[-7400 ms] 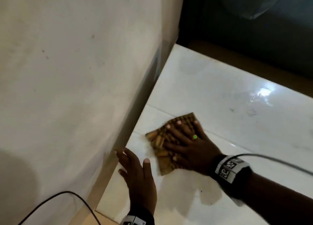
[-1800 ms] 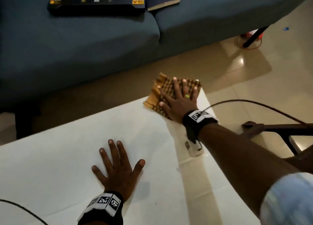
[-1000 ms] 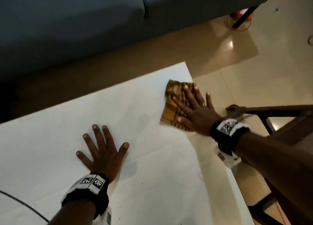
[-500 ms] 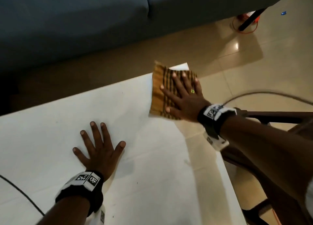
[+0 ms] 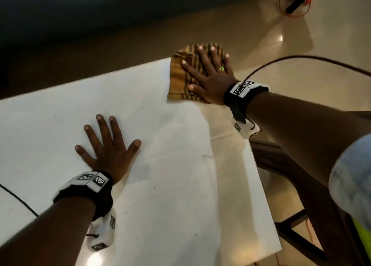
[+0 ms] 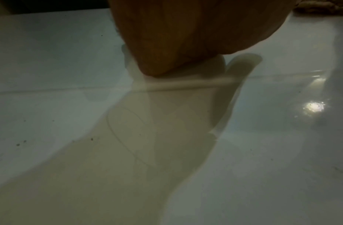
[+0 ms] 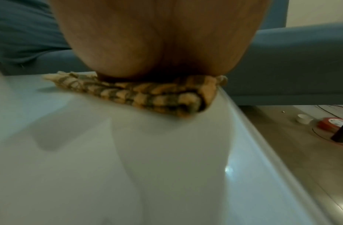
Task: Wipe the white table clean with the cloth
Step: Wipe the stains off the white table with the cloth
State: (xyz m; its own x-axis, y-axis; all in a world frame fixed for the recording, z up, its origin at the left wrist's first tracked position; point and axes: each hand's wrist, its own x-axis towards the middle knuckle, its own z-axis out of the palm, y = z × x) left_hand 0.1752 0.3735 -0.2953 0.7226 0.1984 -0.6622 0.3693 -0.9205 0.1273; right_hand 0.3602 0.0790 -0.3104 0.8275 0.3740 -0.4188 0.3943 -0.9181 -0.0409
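A folded yellow-brown checked cloth lies on the far right corner of the white table, partly overhanging the far edge. My right hand presses flat on it with straight, spread fingers. In the right wrist view the cloth sits squashed under my palm at the table's corner. My left hand rests flat on the table nearer to me, fingers spread, holding nothing. The left wrist view shows only the heel of my left hand on the glossy table.
A blue sofa stands beyond the table's far edge. Tiled floor lies to the right, with a red cable reel, a small white cup and a dark chair frame. Small dark specks dot the table.
My right hand has slid the cloth back and forth along the right edge and now has it at the far right corner. The left hand has stayed flat in place.
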